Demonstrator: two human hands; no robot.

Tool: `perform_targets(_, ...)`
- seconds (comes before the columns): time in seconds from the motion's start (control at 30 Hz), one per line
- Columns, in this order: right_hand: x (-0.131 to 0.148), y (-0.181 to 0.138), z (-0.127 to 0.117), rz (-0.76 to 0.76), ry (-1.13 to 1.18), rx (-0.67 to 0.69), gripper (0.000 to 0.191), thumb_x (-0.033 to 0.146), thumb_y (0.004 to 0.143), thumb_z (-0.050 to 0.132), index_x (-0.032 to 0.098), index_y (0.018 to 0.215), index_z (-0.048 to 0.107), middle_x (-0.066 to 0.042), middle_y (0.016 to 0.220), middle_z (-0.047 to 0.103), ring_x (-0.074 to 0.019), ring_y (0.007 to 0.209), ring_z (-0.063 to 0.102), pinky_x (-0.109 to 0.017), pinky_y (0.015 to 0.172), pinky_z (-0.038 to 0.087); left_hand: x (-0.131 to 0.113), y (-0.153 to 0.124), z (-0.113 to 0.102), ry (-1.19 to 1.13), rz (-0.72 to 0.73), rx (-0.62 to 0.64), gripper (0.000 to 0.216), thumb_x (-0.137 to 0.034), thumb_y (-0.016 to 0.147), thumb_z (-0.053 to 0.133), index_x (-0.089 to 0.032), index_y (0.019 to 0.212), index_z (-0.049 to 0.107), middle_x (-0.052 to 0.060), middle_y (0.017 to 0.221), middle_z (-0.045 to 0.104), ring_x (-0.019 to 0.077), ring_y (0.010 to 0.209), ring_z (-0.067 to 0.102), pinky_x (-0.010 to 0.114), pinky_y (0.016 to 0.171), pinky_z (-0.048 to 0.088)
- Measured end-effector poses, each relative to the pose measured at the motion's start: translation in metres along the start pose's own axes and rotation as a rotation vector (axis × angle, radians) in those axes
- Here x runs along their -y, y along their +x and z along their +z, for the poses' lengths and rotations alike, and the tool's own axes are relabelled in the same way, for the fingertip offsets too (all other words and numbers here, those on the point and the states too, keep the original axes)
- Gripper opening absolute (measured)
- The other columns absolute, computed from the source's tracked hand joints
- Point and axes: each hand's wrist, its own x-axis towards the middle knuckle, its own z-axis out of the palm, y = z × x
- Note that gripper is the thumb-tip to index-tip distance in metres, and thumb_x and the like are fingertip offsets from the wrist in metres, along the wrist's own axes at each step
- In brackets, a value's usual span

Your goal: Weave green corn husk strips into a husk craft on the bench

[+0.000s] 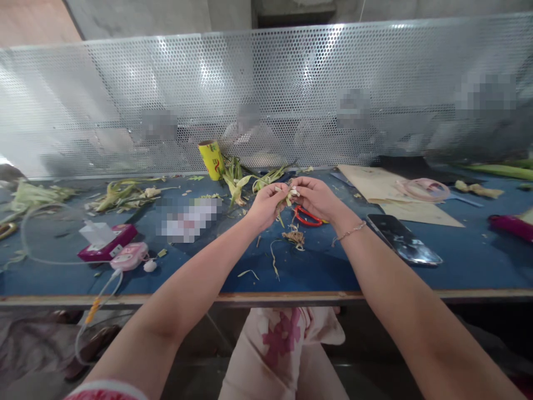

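Nearest the camera, two bare forearms (195, 269) reach forward from the bottom corners, a thin bracelet (352, 232) on the right wrist. Beyond them a perforated metal screen (270, 66) spans the whole width, with blurred figures showing dimly behind it. Before it stretches a blue table (328, 272), and below its edge show pale trousers (245, 355) with a dark pink pattern. Sheets of brown paper (372, 186) lie toward the back right, and piles of green and straw-coloured husks (120, 194) at the left and middle. A phone (406, 240) rests to the right of the right arm. Left hand (266, 206) and right hand (317, 195) meet over the middle of the table, fingertips bent inward and close together. A purple box (107, 244) sits at the left, with a pink case (130, 256) just beside it. A yellow tube (212, 161) leans near the screen. Red scissors (308, 224) lie by the right hand, and a crumpled brown scrap (295, 239) is nearer the camera. Smallest is the pale husk piece (283, 195) pinched between both hands, just above the scissors and scrap.
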Motion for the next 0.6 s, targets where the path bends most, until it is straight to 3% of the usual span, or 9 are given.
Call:
perform_targets(0.23, 0.0043, -0.0038, 0.0013, -0.038, 0.010, 0.018, 0.015, 0.022, 0.068, 0.072, 0.019, 0.073, 0.059, 0.003, 0.072, 0.056, -0.0082, 0.066, 0.054, -0.027, 0.069, 0.051, -0.0047, -0.0028, 0.0030, -0.026, -0.015, -0.005, 0.016, -0.018, 0.074, 0.069, -0.014, 0.068, 0.055, -0.003, 0.062, 0.059, 0.0042, 0.059, 0.055, 0.017, 0.060, 0.045)
perform_targets(0.6, 0.0080, -0.0056, 0.0005, -0.066, -0.082, 0.035, 0.022, 0.032, 0.066, 0.077, 0.020, 0.074, 0.060, 0.002, 0.071, 0.060, -0.0097, 0.063, 0.057, -0.029, 0.065, 0.052, -0.0064, -0.0041, -0.0005, -0.079, -0.094, 0.032, 0.012, -0.015, 0.074, 0.068, -0.014, 0.070, 0.057, -0.002, 0.065, 0.060, 0.0048, 0.057, 0.057, 0.018, 0.061, 0.048)
